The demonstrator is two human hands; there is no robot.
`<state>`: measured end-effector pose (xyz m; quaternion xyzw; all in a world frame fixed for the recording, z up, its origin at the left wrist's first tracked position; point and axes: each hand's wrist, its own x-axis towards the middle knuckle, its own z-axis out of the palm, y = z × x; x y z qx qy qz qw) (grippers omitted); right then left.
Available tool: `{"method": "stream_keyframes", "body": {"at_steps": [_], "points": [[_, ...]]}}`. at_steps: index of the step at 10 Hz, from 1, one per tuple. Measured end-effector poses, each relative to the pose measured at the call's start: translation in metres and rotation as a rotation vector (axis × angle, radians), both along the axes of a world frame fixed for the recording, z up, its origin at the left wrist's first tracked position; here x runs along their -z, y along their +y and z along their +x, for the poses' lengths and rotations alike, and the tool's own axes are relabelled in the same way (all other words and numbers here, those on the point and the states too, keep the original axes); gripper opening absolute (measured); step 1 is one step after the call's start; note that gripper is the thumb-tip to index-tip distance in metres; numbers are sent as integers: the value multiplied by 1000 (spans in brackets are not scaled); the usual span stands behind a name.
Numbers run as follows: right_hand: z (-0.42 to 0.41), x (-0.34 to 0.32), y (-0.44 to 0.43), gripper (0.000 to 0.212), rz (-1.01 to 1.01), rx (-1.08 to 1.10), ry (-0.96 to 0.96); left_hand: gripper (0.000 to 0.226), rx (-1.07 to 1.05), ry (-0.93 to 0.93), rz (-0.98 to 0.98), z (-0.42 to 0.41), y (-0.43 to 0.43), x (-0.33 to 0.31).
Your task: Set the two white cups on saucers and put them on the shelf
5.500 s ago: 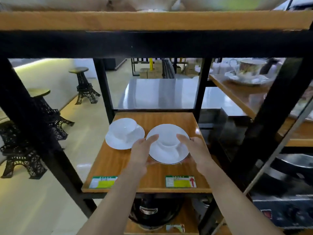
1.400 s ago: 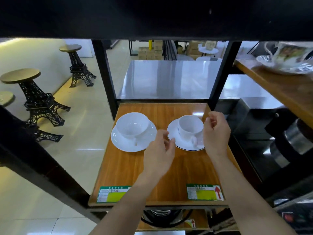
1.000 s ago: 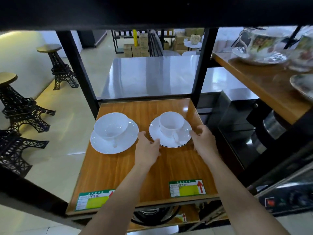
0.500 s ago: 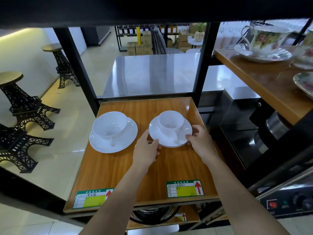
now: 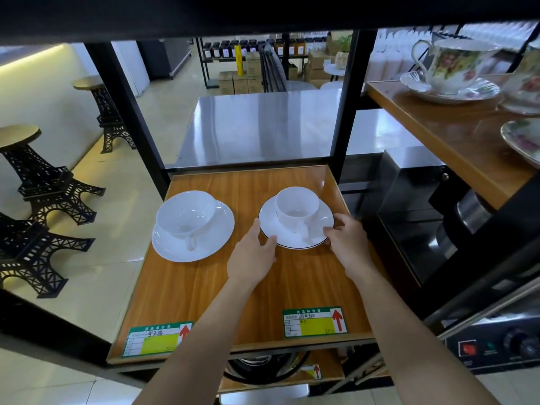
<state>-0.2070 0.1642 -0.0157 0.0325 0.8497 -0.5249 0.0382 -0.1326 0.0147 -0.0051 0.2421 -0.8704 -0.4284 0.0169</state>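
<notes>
Two white cups stand on white saucers on the wooden shelf (image 5: 204, 287). The left cup (image 5: 185, 213) sits on its saucer (image 5: 216, 238) with the handle toward me. The right cup (image 5: 296, 207) sits on a dark-rimmed saucer (image 5: 318, 226). My left hand (image 5: 252, 258) pinches that saucer's near-left rim, thumb on top. My right hand (image 5: 346, 241) grips its right rim. The saucer rests on the shelf.
Black frame posts (image 5: 137, 121) (image 5: 343, 106) flank the shelf's back. A higher wooden shelf (image 5: 450, 138) on the right carries floral cups and plates. Price labels (image 5: 314, 321) sit at the front edge. Tower-shaped stools (image 5: 43, 176) stand on the floor at left.
Both hands came down from beside the right cup onto its saucer's rim and stay there. The view shifted slightly; cups and saucers keep their places.
</notes>
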Motion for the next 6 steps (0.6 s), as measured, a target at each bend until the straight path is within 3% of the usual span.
{"method": "stream_keyframes", "body": {"at_steps": [6], "points": [[3, -3, 3, 36, -23, -7, 0, 59, -107, 35, 62, 3, 4, -3]]}}
